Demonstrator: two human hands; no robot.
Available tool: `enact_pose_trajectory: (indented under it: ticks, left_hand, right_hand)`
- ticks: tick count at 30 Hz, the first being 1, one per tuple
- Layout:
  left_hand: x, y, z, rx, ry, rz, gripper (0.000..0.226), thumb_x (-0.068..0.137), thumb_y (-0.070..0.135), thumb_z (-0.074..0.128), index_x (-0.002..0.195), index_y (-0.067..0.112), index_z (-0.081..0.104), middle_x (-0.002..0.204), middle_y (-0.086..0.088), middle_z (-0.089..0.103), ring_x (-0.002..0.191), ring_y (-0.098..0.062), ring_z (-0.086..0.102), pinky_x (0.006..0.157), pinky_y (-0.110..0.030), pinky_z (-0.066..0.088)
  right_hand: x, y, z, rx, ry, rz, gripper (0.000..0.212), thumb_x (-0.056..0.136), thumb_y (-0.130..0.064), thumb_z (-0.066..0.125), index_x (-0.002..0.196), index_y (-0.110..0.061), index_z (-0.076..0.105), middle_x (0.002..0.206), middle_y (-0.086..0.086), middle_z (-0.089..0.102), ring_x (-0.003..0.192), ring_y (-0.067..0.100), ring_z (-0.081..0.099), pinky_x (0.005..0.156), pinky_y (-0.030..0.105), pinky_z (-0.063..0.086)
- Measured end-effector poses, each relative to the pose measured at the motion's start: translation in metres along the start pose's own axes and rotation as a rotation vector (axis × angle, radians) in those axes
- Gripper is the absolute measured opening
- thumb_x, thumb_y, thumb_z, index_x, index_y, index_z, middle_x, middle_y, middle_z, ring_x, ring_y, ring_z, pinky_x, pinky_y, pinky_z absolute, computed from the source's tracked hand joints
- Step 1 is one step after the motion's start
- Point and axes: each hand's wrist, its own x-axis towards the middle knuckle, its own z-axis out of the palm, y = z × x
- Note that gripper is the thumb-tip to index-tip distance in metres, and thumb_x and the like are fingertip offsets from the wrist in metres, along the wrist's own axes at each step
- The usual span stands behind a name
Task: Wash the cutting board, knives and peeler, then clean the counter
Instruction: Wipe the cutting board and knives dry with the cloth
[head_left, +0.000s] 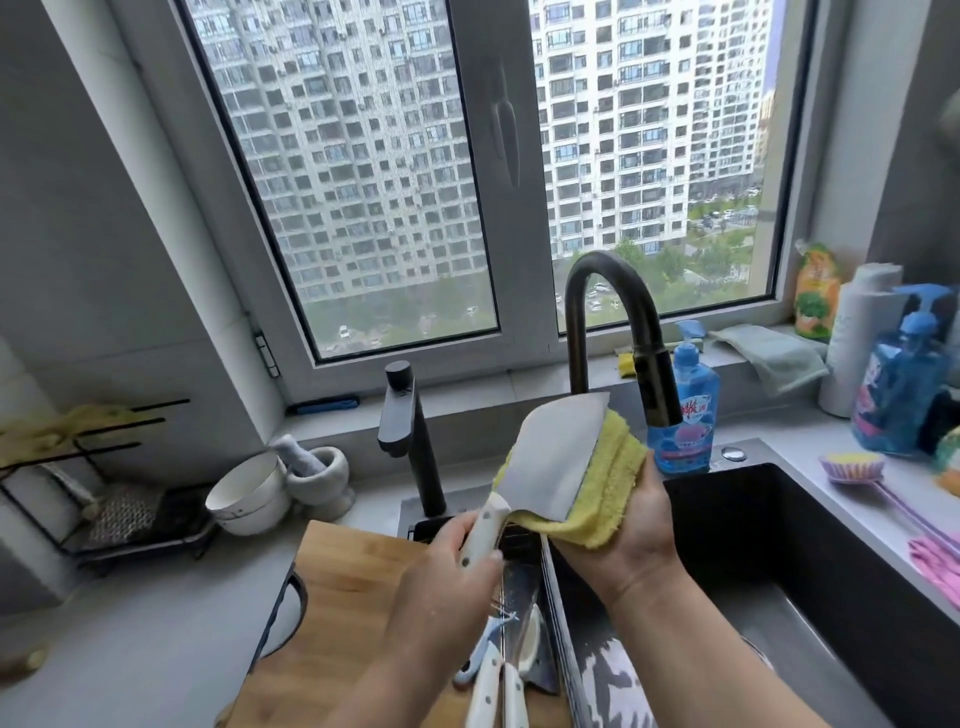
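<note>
Above the sink (810, 525): left hand (447, 577) curled round cleaver (556, 457) handle, blade raised; right hand (636, 525) cupped under yellow cloth (608, 483), pressed against blade. Left of sink: cutting board (337, 613).

Landmark: the sink basin (810, 561).
Above the basin: your passage is narrowed by the curved faucet (613, 332), whose spout hangs over the rear rim.
Left of the basin: the cutting board (337, 613) and spare knives (498, 686) block you.
Right of the basin: a brush (862, 473) lies across the counter.
Behind the basin: a soap bottle (685, 410) stands against the sill.
</note>
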Motion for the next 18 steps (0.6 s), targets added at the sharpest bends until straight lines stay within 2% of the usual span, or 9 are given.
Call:
enact_pose_trajectory:
  ticks: [2,4,6,8,9,11,13,15,18]
  left_hand:
    - [0.000,0.004,0.001,-0.110,-0.048,-0.013,0.045,0.091,0.029,0.051,0.126,0.056,0.044,0.074,0.002,0.063,0.052,-0.014,0.052,0.046,-0.031,0.044]
    - [-0.002,0.015,-0.002,-0.463,-0.211,-0.194,0.039,0.099,0.022,0.041,0.133,0.042,0.047,0.069,-0.006,0.054,0.044,-0.013,0.043,0.035,-0.023,0.033]
    - [-0.004,0.020,-0.008,-0.828,-0.369,-0.433,0.030,0.101,0.029,0.038,0.127,0.027,0.052,0.064,-0.006,0.048,0.039,-0.009,0.036,0.030,-0.015,0.025]
    - [-0.002,0.022,-0.011,-1.015,-0.472,-0.584,0.030,0.096,0.037,0.044,0.116,0.016,0.050,0.062,-0.005,0.044,0.034,-0.007,0.034,0.029,-0.010,0.022]
    - [-0.003,0.023,-0.012,-1.047,-0.503,-0.609,0.031,0.093,0.039,0.047,0.112,0.015,0.050,0.062,-0.005,0.043,0.033,-0.007,0.034,0.029,-0.009,0.021]
    - [-0.008,0.025,-0.010,-1.065,-0.554,-0.630,0.031,0.089,0.040,0.050,0.106,0.015,0.054,0.061,-0.005,0.041,0.031,-0.007,0.034,0.028,-0.008,0.019]
    - [-0.013,0.025,-0.008,-1.057,-0.593,-0.652,0.032,0.091,0.042,0.048,0.104,0.014,0.057,0.060,-0.005,0.041,0.029,-0.007,0.035,0.027,-0.009,0.020]
    - [-0.018,0.025,-0.008,-1.066,-0.617,-0.676,0.033,0.090,0.044,0.049,0.104,0.015,0.056,0.060,-0.005,0.041,0.029,-0.008,0.035,0.026,-0.009,0.021]
    - [-0.025,0.031,-0.012,-1.102,-0.606,-0.685,0.036,0.093,0.042,0.047,0.118,0.020,0.059,0.059,-0.008,0.038,0.028,-0.009,0.032,0.025,-0.011,0.023]
  right_hand:
    - [-0.003,0.006,0.005,-0.109,-0.028,-0.079,0.074,0.092,-0.069,0.024,0.129,-0.016,0.061,0.127,0.018,0.062,0.121,0.037,0.054,0.109,0.054,0.032]
    - [-0.008,0.009,0.009,-0.274,-0.054,-0.150,0.074,0.089,-0.069,0.024,0.127,-0.016,0.059,0.122,0.015,0.065,0.114,0.032,0.059,0.103,0.049,0.040]
    - [-0.015,0.011,0.011,-0.450,-0.081,-0.187,0.072,0.085,-0.068,0.026,0.126,-0.019,0.058,0.121,0.010,0.067,0.114,0.025,0.062,0.102,0.043,0.043]
    - [-0.012,0.016,0.007,-0.660,-0.050,-0.243,0.070,0.083,-0.068,0.029,0.130,-0.022,0.054,0.125,0.001,0.066,0.117,0.015,0.060,0.104,0.036,0.042]
    - [-0.012,0.021,0.007,-0.798,-0.010,-0.260,0.075,0.081,-0.071,0.031,0.136,-0.023,0.048,0.132,-0.001,0.061,0.122,0.012,0.056,0.108,0.035,0.040]
    - [-0.008,0.030,0.005,-1.177,0.050,-0.268,0.100,0.067,-0.093,0.027,0.148,-0.034,0.031,0.152,-0.002,0.037,0.140,0.016,0.034,0.118,0.044,0.024]
    - [-0.003,0.037,0.007,-1.530,0.030,-0.265,0.111,0.050,-0.102,0.006,0.147,-0.050,0.022,0.159,-0.013,0.012,0.148,0.014,0.004,0.121,0.046,0.000]
    - [0.000,0.035,0.007,-1.707,0.014,-0.241,0.105,0.050,-0.099,0.002,0.144,-0.055,0.018,0.159,-0.017,0.001,0.146,0.009,-0.008,0.118,0.044,-0.011]
    - [0.013,0.024,0.007,-1.836,0.092,-0.235,0.072,0.080,-0.082,0.013,0.146,-0.054,0.015,0.161,-0.013,-0.002,0.148,0.014,-0.008,0.118,0.048,-0.008]
